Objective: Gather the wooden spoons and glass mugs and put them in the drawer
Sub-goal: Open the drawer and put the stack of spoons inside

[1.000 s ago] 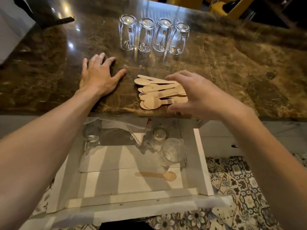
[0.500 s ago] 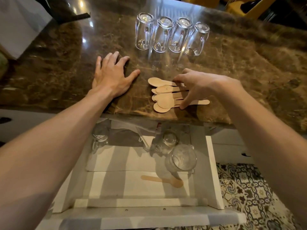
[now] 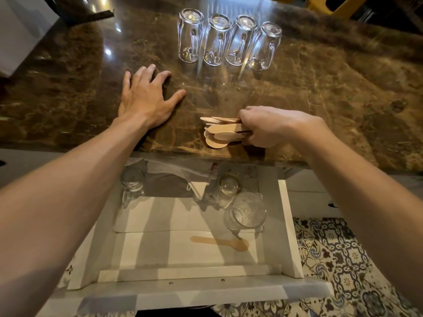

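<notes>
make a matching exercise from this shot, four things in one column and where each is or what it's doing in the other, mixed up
Things
1. left hand
2. right hand
3. four mugs
4. lone spoon

States
A. lies in the drawer
B. stand in a row on the counter
C. grips a bunch of spoons
D. rests flat on the counter

Pairs: 1-D, 2-C, 3-B, 4-A
</notes>
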Motion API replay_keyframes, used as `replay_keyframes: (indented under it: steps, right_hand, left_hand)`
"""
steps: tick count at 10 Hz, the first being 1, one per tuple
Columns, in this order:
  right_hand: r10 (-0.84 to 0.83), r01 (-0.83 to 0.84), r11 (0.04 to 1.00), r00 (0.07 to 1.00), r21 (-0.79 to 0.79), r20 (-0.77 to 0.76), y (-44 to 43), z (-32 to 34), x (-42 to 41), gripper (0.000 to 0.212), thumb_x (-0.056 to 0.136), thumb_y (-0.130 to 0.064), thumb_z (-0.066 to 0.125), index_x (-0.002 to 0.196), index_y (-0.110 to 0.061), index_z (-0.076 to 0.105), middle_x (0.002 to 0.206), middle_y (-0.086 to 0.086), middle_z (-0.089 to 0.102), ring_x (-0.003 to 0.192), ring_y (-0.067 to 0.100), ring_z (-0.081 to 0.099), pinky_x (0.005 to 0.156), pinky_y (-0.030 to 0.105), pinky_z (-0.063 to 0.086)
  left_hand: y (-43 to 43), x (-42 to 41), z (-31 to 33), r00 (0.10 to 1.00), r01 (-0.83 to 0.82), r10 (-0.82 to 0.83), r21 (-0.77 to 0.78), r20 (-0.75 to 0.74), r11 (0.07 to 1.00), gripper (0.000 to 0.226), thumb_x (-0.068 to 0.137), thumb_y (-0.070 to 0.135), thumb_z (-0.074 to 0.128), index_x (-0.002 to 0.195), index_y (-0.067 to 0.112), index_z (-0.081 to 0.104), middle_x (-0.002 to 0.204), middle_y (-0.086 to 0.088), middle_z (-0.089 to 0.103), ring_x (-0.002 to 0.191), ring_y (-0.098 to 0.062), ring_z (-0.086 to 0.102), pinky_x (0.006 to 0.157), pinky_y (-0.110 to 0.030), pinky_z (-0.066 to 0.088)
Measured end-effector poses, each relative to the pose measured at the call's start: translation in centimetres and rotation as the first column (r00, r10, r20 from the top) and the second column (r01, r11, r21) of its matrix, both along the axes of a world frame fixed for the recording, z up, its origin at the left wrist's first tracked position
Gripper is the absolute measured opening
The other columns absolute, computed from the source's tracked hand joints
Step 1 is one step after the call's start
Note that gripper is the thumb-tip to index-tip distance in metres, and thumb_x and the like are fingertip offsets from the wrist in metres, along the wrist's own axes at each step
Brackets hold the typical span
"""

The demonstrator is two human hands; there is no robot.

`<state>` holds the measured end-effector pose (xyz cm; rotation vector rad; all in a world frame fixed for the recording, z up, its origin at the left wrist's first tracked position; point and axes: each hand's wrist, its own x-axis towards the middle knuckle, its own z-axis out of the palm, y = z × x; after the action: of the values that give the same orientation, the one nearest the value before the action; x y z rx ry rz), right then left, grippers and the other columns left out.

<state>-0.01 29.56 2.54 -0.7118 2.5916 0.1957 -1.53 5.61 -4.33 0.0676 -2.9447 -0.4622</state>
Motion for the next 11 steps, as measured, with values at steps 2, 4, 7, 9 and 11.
replay_keyframes:
  steps: [2, 4, 7, 9, 11]
  right_hand:
    - [0.158, -0.174, 0.983, 0.963, -0.058, -0.217, 0.2, -0.6, 1.9, 0.022, 0.083, -0.017, 0.057, 0.103, -0.009, 0.052, 0.095, 0.010, 0.057, 0.077, 0.019, 0.040, 0.067, 0.030, 0.037]
    - [0.179, -0.200, 0.975, 0.965, -0.097, -0.194, 0.6, -1.2, 1.9, 0.029, 0.086, -0.028, 0.060, 0.104, -0.007, 0.051, 0.099, 0.012, 0.058, 0.077, 0.017, 0.037, 0.069, 0.026, 0.031]
    - [0.178, -0.213, 0.971, 0.948, -0.108, -0.265, 0.9, -1.6, 2.4, 0.028, 0.088, -0.028, 0.058, 0.103, -0.006, 0.049, 0.098, 0.014, 0.058, 0.078, 0.021, 0.042, 0.074, 0.037, 0.043]
    - [0.132, -0.184, 0.972, 0.939, -0.142, -0.316, 0.6, -1.8, 2.4, 0.026, 0.084, -0.028, 0.057, 0.098, -0.007, 0.052, 0.090, 0.011, 0.061, 0.069, 0.020, 0.044, 0.061, 0.031, 0.041]
    - [0.063, -0.141, 0.975, 0.915, -0.170, -0.397, 0.6, -1.8, 2.0, 0.016, 0.076, -0.019, 0.060, 0.086, -0.006, 0.060, 0.081, 0.009, 0.060, 0.072, 0.032, 0.059, 0.057, 0.034, 0.044]
  left_hand:
    - [0.0, 0.1, 0.1, 1.000, 0.003, -0.003, 0.005, 0.009, 1.000, 0.066, 0.087, 0.064, 0.037, 0.140, 0.025, 0.037, 0.152, -0.010, 0.028, 0.142, -0.024, 0.016, 0.116, -0.046, 0.002]
    - [-0.1, -0.1, 0.0, 1.000, 0.002, -0.002, 0.006, 0.002, 1.000, 0.067, 0.087, 0.065, 0.037, 0.140, 0.024, 0.037, 0.151, -0.010, 0.029, 0.141, -0.023, 0.017, 0.116, -0.047, 0.003]
    - [-0.2, -0.3, -0.3, 1.000, 0.003, -0.003, 0.003, -0.005, 1.000, 0.069, 0.085, 0.067, 0.036, 0.139, 0.024, 0.038, 0.151, -0.010, 0.029, 0.141, -0.024, 0.017, 0.116, -0.047, 0.003]
    - [-0.2, -0.2, -0.2, 1.000, 0.006, -0.006, 0.010, -0.008, 1.000, 0.068, 0.086, 0.066, 0.037, 0.139, 0.024, 0.038, 0.151, -0.011, 0.029, 0.141, -0.024, 0.018, 0.116, -0.047, 0.003]
    - [-0.2, -0.2, -0.1, 1.000, 0.009, -0.009, 0.014, -0.003, 1.000, 0.068, 0.086, 0.066, 0.037, 0.140, 0.024, 0.038, 0.151, -0.010, 0.028, 0.141, -0.024, 0.017, 0.116, -0.046, 0.002]
